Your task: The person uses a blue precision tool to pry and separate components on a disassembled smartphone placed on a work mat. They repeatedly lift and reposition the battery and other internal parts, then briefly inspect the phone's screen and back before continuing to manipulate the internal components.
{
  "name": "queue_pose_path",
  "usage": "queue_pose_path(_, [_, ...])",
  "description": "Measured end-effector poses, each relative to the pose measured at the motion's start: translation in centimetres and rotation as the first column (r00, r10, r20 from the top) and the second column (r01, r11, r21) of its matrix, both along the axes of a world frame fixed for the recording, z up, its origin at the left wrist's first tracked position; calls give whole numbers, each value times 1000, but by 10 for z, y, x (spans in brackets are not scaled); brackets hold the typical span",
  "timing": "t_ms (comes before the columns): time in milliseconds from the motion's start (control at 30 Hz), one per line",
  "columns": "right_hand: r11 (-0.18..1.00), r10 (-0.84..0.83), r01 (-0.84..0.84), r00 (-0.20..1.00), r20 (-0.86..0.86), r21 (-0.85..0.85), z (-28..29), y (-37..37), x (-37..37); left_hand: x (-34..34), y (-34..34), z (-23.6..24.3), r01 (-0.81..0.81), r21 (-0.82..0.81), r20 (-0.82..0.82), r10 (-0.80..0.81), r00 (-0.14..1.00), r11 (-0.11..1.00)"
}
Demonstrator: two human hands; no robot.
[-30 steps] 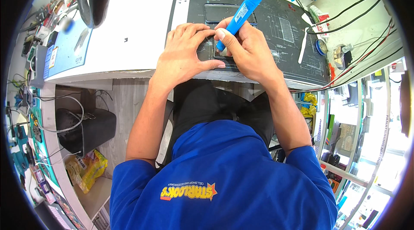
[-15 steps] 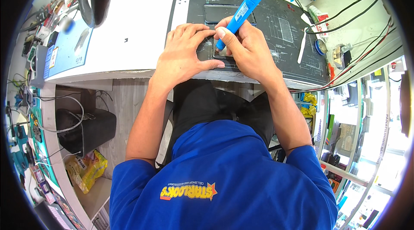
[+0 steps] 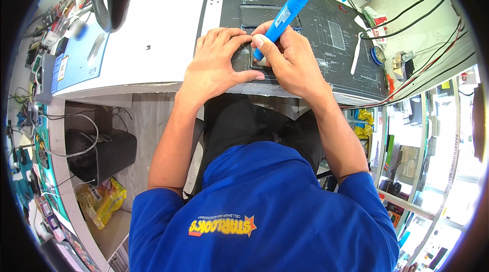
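Item: small dark flat device (image 3: 249,60), lying near the front edge of a dark work mat (image 3: 326,32) on a white bench (image 3: 153,32), almost wholly covered by the two hands. The left hand (image 3: 216,65) is pressing down on it, fingers spread and curled over its near and left edges, pinning it flat. The right hand (image 3: 288,60) is gripping a blue pen-shaped tool (image 3: 282,14), fingers closed round the lower barrel, thumb on top, tip slanting down onto the device. Handling, as judged: the device is looking light, thin and rigid, likely fragile on its face and apt to slide on the mat, so it is best being held by its edges, as here. The tool is looking light and stiff; the low grip is giving control. Hidden or unclear: the tool's tip, the device's outline and its surface are lying under the fingers; what kind of device it is cannot be told. Nearby: a white slender tool (image 3: 355,55) on the mat, black cables (image 3: 407,17) trailing at the right.
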State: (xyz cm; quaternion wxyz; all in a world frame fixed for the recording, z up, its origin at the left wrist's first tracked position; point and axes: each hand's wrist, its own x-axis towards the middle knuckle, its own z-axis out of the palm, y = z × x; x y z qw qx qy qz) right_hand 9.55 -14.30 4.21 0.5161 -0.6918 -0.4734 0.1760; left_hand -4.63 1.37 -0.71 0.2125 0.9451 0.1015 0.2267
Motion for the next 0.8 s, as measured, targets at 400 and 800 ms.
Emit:
queue_pose_path(400, [998, 13, -9, 998, 58, -68, 4, -3, -3, 2, 2, -2, -6, 1, 19, 6, 1000, 1000])
queue_pose_path(800, [996, -10, -8, 978, 208, 86, -14, 2, 0, 14, 28, -24, 109, 24, -50, -108, 993, 994])
